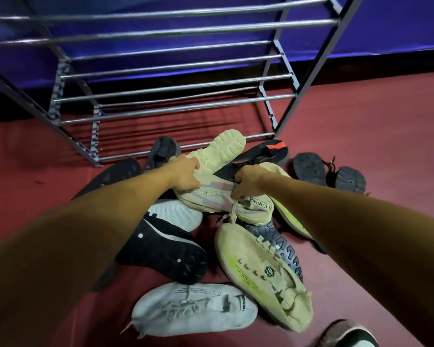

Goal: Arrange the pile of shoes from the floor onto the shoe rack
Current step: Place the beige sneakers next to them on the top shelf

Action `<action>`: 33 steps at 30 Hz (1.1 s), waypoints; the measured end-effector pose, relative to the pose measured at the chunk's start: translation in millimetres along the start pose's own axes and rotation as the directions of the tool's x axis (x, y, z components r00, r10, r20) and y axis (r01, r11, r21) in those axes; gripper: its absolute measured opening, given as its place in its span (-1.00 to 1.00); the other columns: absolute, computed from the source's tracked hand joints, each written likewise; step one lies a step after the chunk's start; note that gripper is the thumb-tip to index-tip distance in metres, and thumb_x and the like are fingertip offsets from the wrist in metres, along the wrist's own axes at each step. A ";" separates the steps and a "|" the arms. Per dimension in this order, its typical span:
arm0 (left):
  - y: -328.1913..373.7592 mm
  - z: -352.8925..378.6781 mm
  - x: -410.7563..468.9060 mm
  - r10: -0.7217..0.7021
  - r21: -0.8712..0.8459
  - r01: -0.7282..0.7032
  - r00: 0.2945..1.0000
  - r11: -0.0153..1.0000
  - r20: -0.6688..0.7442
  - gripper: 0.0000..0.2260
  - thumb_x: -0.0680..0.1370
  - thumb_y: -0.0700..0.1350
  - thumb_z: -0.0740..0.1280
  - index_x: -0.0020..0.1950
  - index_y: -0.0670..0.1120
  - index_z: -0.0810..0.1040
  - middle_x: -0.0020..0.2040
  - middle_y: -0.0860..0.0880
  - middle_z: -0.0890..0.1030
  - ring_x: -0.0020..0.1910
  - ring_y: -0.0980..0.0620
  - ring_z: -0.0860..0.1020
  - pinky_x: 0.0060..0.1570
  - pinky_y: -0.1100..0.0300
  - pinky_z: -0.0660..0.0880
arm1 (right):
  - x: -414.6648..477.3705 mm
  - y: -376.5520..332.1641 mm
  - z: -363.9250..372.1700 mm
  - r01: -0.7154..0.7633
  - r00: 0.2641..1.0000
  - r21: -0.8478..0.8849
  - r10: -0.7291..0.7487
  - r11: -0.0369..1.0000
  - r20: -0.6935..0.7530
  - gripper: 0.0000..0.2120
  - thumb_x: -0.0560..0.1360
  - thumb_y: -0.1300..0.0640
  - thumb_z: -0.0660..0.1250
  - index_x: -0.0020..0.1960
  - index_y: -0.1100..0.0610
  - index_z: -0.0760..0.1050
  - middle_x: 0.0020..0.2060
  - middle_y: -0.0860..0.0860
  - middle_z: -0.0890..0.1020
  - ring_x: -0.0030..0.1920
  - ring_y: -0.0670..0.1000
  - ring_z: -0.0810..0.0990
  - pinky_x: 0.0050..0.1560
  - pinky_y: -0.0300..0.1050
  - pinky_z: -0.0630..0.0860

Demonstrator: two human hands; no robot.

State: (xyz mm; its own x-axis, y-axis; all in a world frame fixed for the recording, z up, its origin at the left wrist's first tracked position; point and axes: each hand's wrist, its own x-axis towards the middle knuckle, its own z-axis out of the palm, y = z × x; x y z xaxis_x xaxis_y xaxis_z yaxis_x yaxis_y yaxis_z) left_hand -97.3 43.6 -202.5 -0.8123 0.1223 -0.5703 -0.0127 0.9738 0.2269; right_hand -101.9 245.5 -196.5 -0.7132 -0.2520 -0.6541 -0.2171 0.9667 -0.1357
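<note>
A cream sneaker (211, 196) is being held by 2 hands atop the shoe pile (256, 266) on the red floor (361, 121), just before the shoe rack (176, 87). The left hand (183, 176) is being curled round one end, and the right hand (248, 182) is being pinched onto the lace area.

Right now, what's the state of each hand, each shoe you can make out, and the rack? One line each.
left hand: grips the cream sneaker by its sole edge
right hand: grips the same sneaker near its laces
cream sneaker: on its side atop the pile, sole toward the rack
black shoe: sole up
white sneaker: on the floor, laces up
dark sandals: soles up, beside the pile
shoe rack: upright behind the pile
</note>
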 end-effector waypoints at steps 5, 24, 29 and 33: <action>-10.8 3.0 -2.1 0.007 -0.041 -0.005 0.999 0.999 0.052 -0.55 0.54 -0.17 0.29 0.43 -0.02 0.40 0.14 -0.09 0.50 0.02 -0.08 0.51 -0.12 0.13 0.42 | 5.0 -1.0 3.7 0.003 1.000 -0.118 -0.002 0.993 0.008 -0.70 0.53 0.02 0.30 0.11 0.20 0.62 -0.13 0.07 0.61 -0.15 0.12 0.52 -0.16 -0.11 0.45; 12.4 -132.2 -159.6 -0.005 -0.390 -0.087 0.973 0.917 -0.229 -0.89 0.52 -0.11 0.39 0.03 -0.05 0.59 -0.20 -0.07 0.62 -0.34 0.00 0.56 -0.33 0.13 0.56 | -158.4 -61.8 -142.5 0.089 0.978 -0.256 -0.134 0.962 -0.161 -0.66 0.57 -0.04 0.30 0.22 0.13 0.63 0.13 0.10 0.66 0.13 0.13 0.62 0.09 -0.10 0.51; -6.3 -160.3 -208.7 -0.141 -0.557 -0.090 0.923 0.826 -0.357 -0.88 0.54 -0.17 0.37 0.01 0.02 0.64 -0.10 -0.04 0.63 -0.19 -0.02 0.57 -0.14 0.11 0.53 | -194.2 -91.4 -166.1 0.088 0.915 -0.108 -0.124 0.990 -0.384 -0.68 0.53 -0.07 0.33 0.15 0.11 0.65 0.05 0.09 0.68 0.03 0.12 0.63 0.08 -0.03 0.56; -21.5 -155.2 -229.8 -0.184 -0.817 -0.143 0.939 0.558 -0.290 -0.81 0.51 -0.23 0.33 0.02 -0.04 0.68 0.00 -0.10 0.68 -0.07 -0.07 0.58 -0.04 0.09 0.47 | -211.8 -105.1 -179.2 0.084 0.847 -0.023 -0.083 0.996 -0.525 -0.67 0.43 -0.08 0.41 0.07 0.11 0.66 -0.02 0.10 0.69 -0.05 0.15 0.63 0.03 0.05 0.62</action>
State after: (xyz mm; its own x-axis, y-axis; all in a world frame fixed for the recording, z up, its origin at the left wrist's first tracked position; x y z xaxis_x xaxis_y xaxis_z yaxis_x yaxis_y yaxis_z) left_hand -0.9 -35.2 46.2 -0.9296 -0.1204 -0.3483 -0.3676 0.3696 0.8534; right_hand -47.4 189.1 89.7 -0.9359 -0.3177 -0.1521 -0.2914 0.9409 -0.1726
